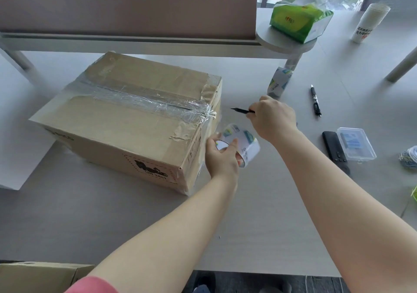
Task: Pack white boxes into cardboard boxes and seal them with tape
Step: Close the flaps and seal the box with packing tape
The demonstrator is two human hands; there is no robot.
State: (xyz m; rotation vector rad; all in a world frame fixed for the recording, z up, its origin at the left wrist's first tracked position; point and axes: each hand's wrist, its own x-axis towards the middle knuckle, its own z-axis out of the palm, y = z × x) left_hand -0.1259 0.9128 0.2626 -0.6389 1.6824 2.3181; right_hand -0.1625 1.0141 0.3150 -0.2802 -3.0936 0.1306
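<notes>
The cardboard box (126, 121), its top seam taped over, is lying on the grey table (259, 213). Just beside its right end, a tape roll (242, 143) is being gripped by the curled fingers of the left hand (222, 157). A thin black tool (241, 110) is being pinched by the right hand (274, 117), its tip pointing at the box.

Green tissue pack (300, 20) on shelf, pen (315, 100), remote (335, 151), clear plastic case (356, 145)
</notes>
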